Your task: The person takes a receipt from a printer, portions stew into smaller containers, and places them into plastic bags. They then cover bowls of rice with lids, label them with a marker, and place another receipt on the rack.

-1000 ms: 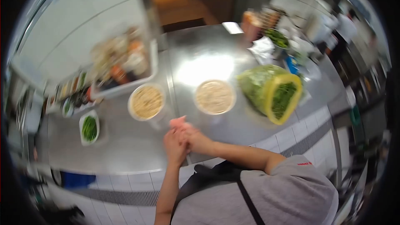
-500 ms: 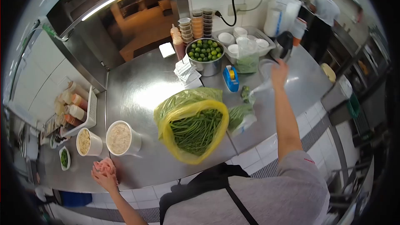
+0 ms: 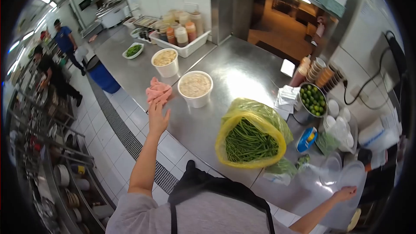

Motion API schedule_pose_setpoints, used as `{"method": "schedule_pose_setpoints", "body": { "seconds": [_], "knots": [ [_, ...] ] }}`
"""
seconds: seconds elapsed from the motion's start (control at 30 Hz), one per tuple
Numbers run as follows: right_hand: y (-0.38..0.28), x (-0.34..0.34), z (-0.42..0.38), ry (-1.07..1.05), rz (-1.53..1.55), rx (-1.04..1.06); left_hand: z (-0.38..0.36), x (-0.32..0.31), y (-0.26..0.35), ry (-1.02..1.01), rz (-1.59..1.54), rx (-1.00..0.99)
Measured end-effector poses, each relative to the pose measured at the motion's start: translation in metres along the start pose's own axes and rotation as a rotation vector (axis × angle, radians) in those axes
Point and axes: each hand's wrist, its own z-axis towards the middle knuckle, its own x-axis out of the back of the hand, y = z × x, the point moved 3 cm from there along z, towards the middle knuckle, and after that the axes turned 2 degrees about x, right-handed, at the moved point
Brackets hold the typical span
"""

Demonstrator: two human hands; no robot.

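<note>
My left hand (image 3: 159, 118) is open, fingers apart, with its fingertips at the lower edge of a crumpled pink cloth (image 3: 158, 90) on the steel counter. Beside the cloth stand a white tub of pale, creamy food (image 3: 196, 87) and another tub of chopped pale food (image 3: 165, 60). At the right end of the counter my right hand (image 3: 346, 193) is closed over a see-through plastic piece (image 3: 353, 175), whose exact kind is unclear. Between my arms sits a yellow plastic bag (image 3: 220, 149) full of green beans (image 3: 251, 138).
A blue tape dispenser (image 3: 307, 139), a steel pot of green citrus (image 3: 313, 100) and receipts (image 3: 287, 97) are at right. A white basket of sauce bottles (image 3: 186, 48) stands behind the tubs. Two people (image 3: 52, 71) (image 3: 66, 39) and a blue bin (image 3: 103, 76) are on the left.
My view has swung left. My left hand has let go of the pink cloth and drawn back slightly. My right hand has come nearer, along the counter's right end, with see-through plastic at it.
</note>
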Motion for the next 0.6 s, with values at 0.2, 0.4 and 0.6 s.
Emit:
{"method": "schedule_pose_setpoints", "body": {
  "seconds": [0.2, 0.4, 0.6],
  "knots": [
    [-0.162, -0.053, -0.141, -0.441, 0.609, -0.118, 0.014, -0.002, -0.032, 0.06, -0.12, 0.069],
    [-0.34, -0.13, -0.364, -1.351, 0.531, 0.17, 0.077, -0.02, -0.114, 0.054, -0.562, 0.307],
    [-0.419, -0.226, -0.66, -1.597, 0.64, 0.276, 0.173, -0.036, -0.194, -0.014, -1.178, 0.823]
  ]
}}
